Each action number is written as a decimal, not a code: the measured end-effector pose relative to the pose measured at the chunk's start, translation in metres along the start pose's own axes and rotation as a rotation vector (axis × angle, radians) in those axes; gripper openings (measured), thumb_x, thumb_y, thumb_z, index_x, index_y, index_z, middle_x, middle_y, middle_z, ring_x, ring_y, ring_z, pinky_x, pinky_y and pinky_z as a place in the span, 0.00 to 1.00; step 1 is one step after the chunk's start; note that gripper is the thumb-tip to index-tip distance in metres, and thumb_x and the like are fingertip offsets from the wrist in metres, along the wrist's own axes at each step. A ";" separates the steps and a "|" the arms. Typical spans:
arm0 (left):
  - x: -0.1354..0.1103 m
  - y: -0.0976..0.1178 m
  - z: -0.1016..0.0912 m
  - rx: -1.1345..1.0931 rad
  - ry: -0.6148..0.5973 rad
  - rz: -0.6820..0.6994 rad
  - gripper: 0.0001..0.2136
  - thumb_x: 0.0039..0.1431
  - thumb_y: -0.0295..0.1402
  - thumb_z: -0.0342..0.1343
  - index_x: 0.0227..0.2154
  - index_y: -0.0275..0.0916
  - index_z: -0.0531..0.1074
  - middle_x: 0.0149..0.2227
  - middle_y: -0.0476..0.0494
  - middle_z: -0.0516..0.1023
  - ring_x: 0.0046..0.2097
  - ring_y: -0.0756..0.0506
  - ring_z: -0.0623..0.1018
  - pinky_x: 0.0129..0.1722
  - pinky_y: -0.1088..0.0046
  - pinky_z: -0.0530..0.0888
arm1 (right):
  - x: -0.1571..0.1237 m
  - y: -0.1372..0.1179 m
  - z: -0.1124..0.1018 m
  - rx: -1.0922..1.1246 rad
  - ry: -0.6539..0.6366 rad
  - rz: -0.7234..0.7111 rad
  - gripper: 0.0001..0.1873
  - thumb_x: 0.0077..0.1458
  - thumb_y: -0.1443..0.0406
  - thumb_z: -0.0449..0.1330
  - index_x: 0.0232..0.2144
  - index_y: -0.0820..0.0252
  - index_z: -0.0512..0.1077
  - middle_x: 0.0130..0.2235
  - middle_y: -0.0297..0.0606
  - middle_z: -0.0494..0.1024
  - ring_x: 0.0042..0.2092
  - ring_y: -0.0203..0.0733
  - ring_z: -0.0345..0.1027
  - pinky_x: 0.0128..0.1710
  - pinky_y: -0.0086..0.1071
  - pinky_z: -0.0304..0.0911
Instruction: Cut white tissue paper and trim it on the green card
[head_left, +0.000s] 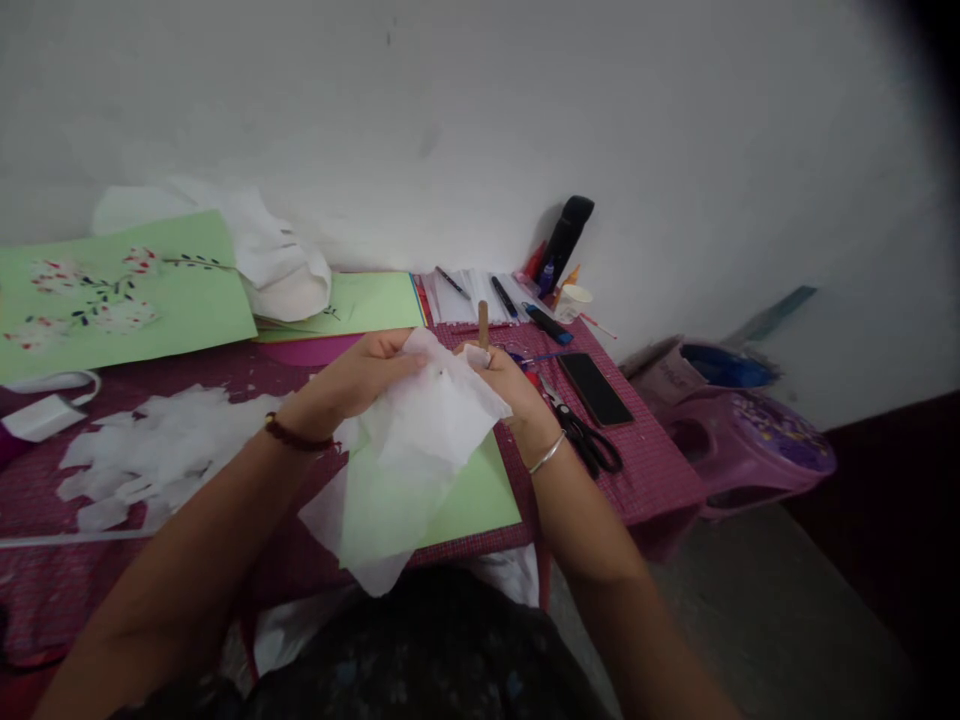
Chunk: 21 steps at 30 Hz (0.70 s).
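Observation:
Thin white tissue paper is held up between both hands, its lower part draping down. My left hand is closed on the paper's upper left edge. My right hand grips the right side, with a small folded bit of white paper by its fingers. A brown stick-like piece rises beside the right fingers; whether it is held cannot be made out. Below lies a light green sheet, partly covered by the hanging tissue. Black-handled scissors rest just right of my right wrist.
Left of my arm lies a pile of white paper pieces. A green sheet with a flower picture leans behind it. Right are a phone, a blue-black cutter, pens and a black bottle. A pink stool stands beyond the table.

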<state>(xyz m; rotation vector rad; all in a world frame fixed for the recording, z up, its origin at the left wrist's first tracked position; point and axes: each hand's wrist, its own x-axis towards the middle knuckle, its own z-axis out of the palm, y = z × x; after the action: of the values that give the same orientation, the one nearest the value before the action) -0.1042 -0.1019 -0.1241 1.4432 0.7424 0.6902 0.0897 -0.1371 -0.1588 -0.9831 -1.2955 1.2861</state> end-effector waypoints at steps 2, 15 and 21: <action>-0.002 0.003 0.001 0.037 0.027 -0.032 0.07 0.49 0.32 0.59 0.32 0.37 0.76 0.26 0.49 0.75 0.21 0.53 0.69 0.19 0.80 0.62 | -0.002 0.000 0.001 0.066 -0.015 0.030 0.14 0.45 0.56 0.67 0.28 0.58 0.69 0.25 0.27 0.69 0.25 0.31 0.60 0.23 0.25 0.56; 0.001 -0.003 -0.001 -0.020 -0.006 -0.035 0.13 0.46 0.33 0.66 0.35 0.37 0.73 0.27 0.52 0.76 0.25 0.52 0.72 0.24 0.79 0.67 | -0.003 0.003 0.006 0.048 -0.006 -0.012 0.16 0.39 0.60 0.71 0.27 0.59 0.69 0.25 0.28 0.71 0.27 0.33 0.63 0.27 0.27 0.60; 0.001 -0.011 -0.009 -0.002 -0.179 -0.230 0.14 0.44 0.32 0.67 0.35 0.34 0.76 0.33 0.43 0.81 0.30 0.45 0.78 0.29 0.72 0.74 | -0.005 -0.004 -0.006 0.004 0.032 -0.023 0.13 0.42 0.62 0.69 0.25 0.58 0.67 0.23 0.25 0.67 0.24 0.31 0.59 0.23 0.25 0.54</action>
<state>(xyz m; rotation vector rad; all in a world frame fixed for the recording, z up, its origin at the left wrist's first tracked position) -0.1114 -0.0960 -0.1345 1.3712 0.7523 0.3796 0.0969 -0.1418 -0.1563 -0.9796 -1.2761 1.2503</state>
